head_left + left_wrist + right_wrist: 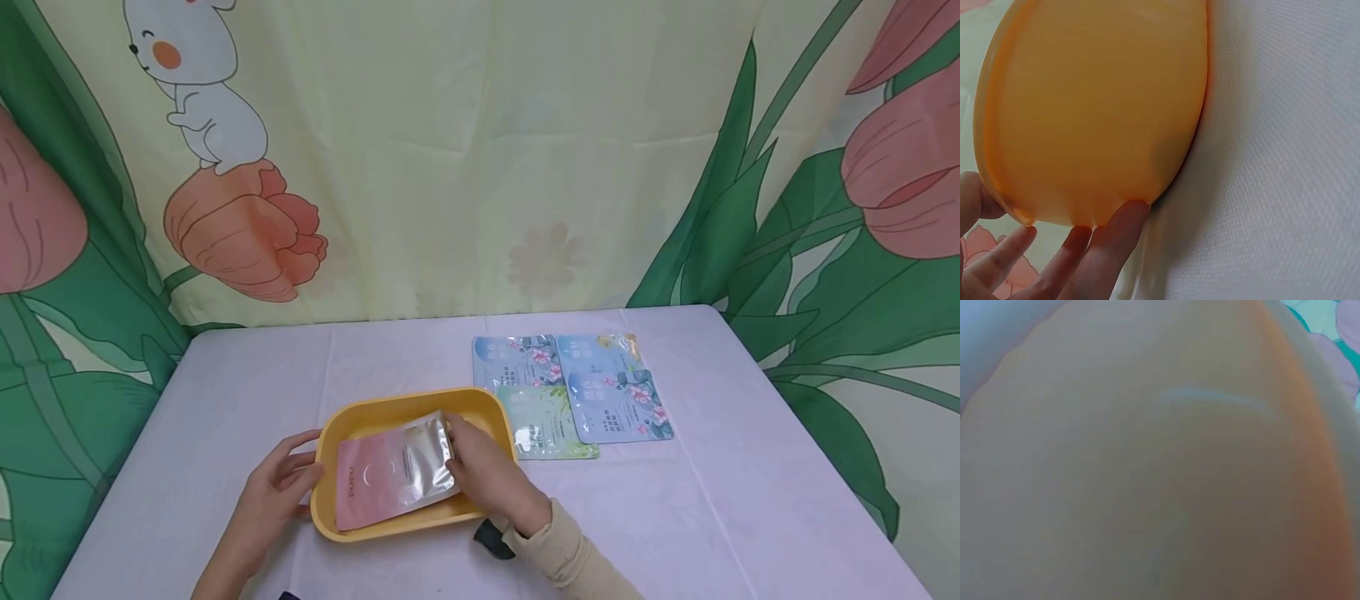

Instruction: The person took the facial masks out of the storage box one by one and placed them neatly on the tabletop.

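Observation:
A yellow tray (352,414) stands near the front of the table, with a pink-and-silver sheet mask packet (378,483) slanting inside it. My left hand (279,479) holds the tray's left end, thumb at the rim. Its fingertips press the outer wall in the left wrist view, where the tray (1097,112) fills the upper left. Reaching over the right end of the tray, my right hand (487,467) grips the silver edge of the packet. The right wrist view is blurred and filled by a close tan-orange surface; the right fingers are hidden there.
Right of the tray lie several flat blue mask packets (618,408) and a green one (551,421), partly overlapping. A black object (492,540) shows below the right wrist. White cloth (232,383) covers the table; a printed curtain (450,167) hangs behind.

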A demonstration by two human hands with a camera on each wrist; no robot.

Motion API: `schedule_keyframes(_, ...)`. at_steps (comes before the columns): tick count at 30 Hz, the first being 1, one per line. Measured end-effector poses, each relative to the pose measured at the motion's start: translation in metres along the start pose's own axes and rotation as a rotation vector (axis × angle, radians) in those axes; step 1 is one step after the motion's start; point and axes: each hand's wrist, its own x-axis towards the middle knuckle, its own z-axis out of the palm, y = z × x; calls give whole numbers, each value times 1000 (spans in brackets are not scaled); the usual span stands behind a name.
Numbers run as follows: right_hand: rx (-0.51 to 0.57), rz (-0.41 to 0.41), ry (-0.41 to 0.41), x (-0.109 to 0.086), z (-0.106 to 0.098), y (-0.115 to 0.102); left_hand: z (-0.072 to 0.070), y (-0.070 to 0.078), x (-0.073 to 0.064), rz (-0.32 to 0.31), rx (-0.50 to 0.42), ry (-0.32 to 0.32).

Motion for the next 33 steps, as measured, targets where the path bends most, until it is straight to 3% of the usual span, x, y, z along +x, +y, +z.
schedule_keyframes(10, 112, 52, -41, -2, -11, -1, 0, 0, 0, 3, -8, -2)
schedule_keyframes(33, 201, -60, 42, -11, -38, -1, -2, -4, 2, -8, -10, -13)
